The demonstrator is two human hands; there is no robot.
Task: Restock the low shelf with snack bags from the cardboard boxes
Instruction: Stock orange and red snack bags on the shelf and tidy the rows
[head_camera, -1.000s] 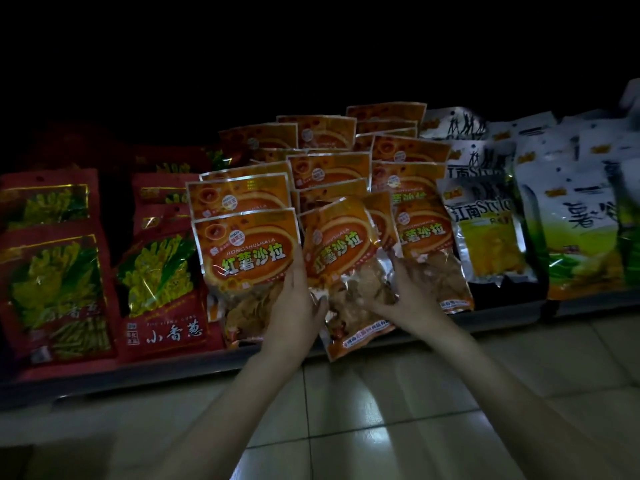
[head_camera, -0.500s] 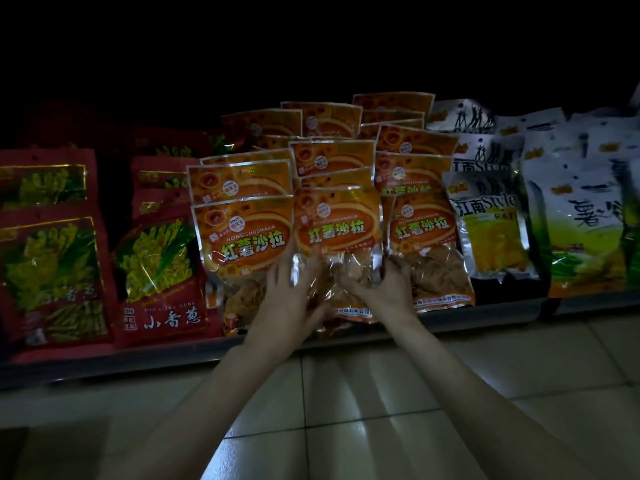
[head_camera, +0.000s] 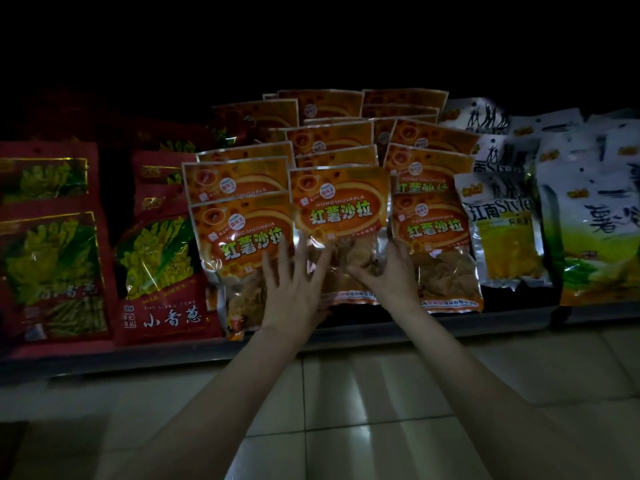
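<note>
The orange snack bag (head_camera: 341,233) in the middle is laid at the front of the low shelf (head_camera: 381,327), between two bags of the same kind, the left neighbour bag (head_camera: 242,244) and the right neighbour bag (head_camera: 434,247). The bags are set in overlapping rows, each one leaning on the bag behind, probably so that the printed face of every bag can be read from the aisle and the rows do not slide down.

The left hand (head_camera: 294,289) is spread wide, with the fingers straight, and it is pressed flat on the lower left part of the middle bag, partly over the edge of the left neighbour bag. Nothing is gripped by it. The right hand (head_camera: 391,275) is placed at the lower right of the same bag; its fingers are bent a little and touch the clear window, and no closed grip is seen. It is judged that the bag is only being pushed and straightened into its place.

Red bags (head_camera: 162,265) lie to the left and white bags (head_camera: 502,230) to the right. No cardboard box is visible.
</note>
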